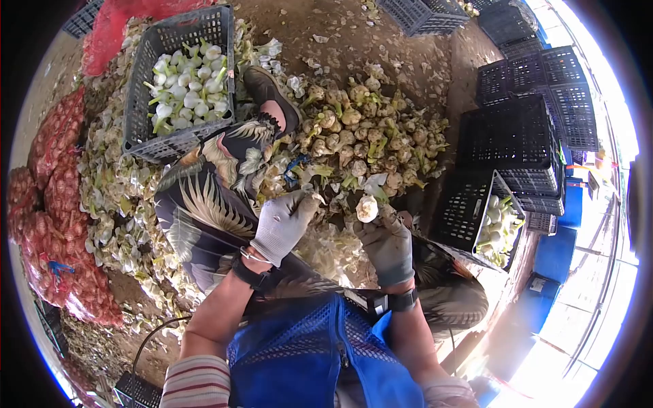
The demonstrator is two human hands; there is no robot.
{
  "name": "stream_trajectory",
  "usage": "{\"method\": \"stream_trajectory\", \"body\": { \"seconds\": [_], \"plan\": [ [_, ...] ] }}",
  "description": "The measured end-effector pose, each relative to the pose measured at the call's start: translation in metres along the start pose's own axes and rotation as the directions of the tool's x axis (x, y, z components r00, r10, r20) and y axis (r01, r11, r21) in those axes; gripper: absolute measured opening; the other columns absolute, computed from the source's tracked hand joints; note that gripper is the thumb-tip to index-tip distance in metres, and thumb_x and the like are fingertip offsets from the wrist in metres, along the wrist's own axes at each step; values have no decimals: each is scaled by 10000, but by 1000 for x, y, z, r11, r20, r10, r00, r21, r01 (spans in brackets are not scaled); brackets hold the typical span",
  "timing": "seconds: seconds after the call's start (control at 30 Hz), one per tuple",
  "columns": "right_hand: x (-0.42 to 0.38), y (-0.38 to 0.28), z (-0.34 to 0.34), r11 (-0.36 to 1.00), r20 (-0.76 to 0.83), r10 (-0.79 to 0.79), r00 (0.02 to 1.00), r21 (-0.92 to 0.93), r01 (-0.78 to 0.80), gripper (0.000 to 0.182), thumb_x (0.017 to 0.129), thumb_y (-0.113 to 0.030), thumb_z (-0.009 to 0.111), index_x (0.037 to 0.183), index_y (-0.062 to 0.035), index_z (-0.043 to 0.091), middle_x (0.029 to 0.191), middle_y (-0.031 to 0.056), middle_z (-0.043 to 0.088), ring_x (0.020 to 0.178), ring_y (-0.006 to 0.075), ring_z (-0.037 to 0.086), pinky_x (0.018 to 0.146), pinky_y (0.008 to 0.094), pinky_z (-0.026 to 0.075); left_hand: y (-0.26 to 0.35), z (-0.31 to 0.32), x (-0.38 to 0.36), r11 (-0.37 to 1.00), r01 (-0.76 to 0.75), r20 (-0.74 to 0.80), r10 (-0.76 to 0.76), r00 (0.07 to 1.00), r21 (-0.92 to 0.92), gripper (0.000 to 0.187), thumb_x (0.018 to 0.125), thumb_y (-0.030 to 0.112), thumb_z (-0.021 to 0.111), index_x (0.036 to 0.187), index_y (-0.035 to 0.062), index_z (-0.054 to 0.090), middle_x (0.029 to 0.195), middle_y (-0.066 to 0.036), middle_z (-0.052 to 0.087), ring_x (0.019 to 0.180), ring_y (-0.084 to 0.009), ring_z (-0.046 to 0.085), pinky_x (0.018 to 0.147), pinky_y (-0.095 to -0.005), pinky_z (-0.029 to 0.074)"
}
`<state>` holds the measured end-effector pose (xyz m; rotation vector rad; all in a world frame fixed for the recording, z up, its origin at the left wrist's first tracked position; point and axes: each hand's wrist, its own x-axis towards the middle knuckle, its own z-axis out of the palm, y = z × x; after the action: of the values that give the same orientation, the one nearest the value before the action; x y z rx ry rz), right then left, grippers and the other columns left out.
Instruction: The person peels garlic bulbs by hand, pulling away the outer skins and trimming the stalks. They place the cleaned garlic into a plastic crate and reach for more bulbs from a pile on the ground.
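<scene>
My right hand (386, 246), in a soiled pale glove, holds a garlic bulb (366, 209) up at its fingertips, the pale round side showing. Just left of it, apart from the bulb, my left hand (283, 223) is closed in a pinch, also gloved. A small pale scrap shows at its fingertips; what else it may hold is hidden. Beyond both hands lies a heap of untrimmed garlic bulbs (367, 132) with dirty skins and green stalks. Shed garlic skins (333, 253) lie between my legs.
A black crate (133, 115) of peeled white garlic stands front left. Another crate (469, 216) with garlic tilts at right, beside stacked black crates (507, 139). Red mesh sacks (64, 224) of bulbs lie far left. Loose skins (129, 211) cover the ground.
</scene>
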<state>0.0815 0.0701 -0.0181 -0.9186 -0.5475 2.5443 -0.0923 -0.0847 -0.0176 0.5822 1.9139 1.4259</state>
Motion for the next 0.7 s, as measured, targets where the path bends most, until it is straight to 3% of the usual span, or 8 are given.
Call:
{"method": "stream_trajectory", "body": {
  "seconds": [0.07, 0.13, 0.27, 0.3, 0.33, 0.47, 0.63, 0.7],
  "plan": [
    [1, 2, 1, 999, 14, 38, 999, 19, -38, 159, 913, -152, 612, 1014, -44, 668, 976, 85, 693, 789, 198, 615, 872, 444, 506, -2, 2, -2, 999, 33, 39, -34, 999, 16, 178, 901, 191, 638, 910, 14, 654, 706, -108, 632, 640, -196, 624, 604, -326, 493],
    [4, 8, 6, 989, -26, 61, 998, 137, -56, 247, 949, -154, 545, 1042, 66, 610, 921, 123, 648, 811, 241, 640, 861, 423, 542, -4, 12, -4, 950, -291, 22, 290, 957, 115, 117, 868, 89, 640, 918, -14, 622, 833, -114, 634, 816, -215, 668, 757, -336, 518],
    [-2, 11, 28, 999, -189, 34, 981, 31, -28, 270, 947, -152, 554, 1078, 76, 615, 939, 116, 659, 819, 232, 641, 822, 396, 550, 4, 12, -8, 943, -324, 156, 309, 938, 79, 202, 832, 114, 671, 995, 2, 631, 917, -172, 649, 892, -334, 657, 779, -377, 512],
    [-7, 9, 41, 879, -101, -183, 978, -463, 116, 237, 932, -114, 566, 1068, 70, 626, 939, 100, 661, 825, 209, 636, 809, 364, 546, 3, 14, -9, 943, -322, 153, 308, 939, 80, 202, 832, 114, 671, 995, 2, 631, 917, -172, 649, 892, -334, 657, 779, -377, 512],
    [-7, 9, 48, 516, 87, -322, 943, -819, 251, 208, 916, -77, 578, 1058, 63, 638, 939, 85, 662, 831, 186, 632, 796, 333, 543, 3, 15, -10, 945, -303, 158, 283, 946, 120, 203, 834, 129, 667, 988, 1, 631, 901, -182, 640, 881, -337, 657, 765, -386, 508],
    [-6, 7, 38, 641, 52, -201, 978, -748, 172, 168, 837, 84, 544, 968, 50, 645, 919, 38, 641, 838, 122, 602, 788, 249, 515, 3, 5, -5, 973, -204, 225, 176, 958, 111, 186, 835, 154, 644, 923, -7, 615, 809, -179, 600, 763, -290, 631, 695, -367, 486],
    [-10, 10, 35, 643, 36, -122, 992, -759, 106, 158, 843, 64, 550, 972, 40, 638, 923, 49, 642, 830, 133, 617, 759, 264, 521, -10, 3, 1, 994, -99, 313, 83, 946, 36, 132, 830, 113, 615, 901, 3, 623, 740, -136, 569, 669, -186, 553, 639, -336, 450],
    [-9, 11, 31, 847, 61, -28, 998, -528, 56, 120, 865, 8, 597, 977, 26, 637, 939, 70, 649, 812, 148, 629, 730, 276, 526, -20, 3, 4, 993, -105, 340, 81, 937, 52, 158, 835, 97, 605, 956, 12, 660, 750, -86, 607, 673, -126, 542, 632, -309, 448]
  ]
}}
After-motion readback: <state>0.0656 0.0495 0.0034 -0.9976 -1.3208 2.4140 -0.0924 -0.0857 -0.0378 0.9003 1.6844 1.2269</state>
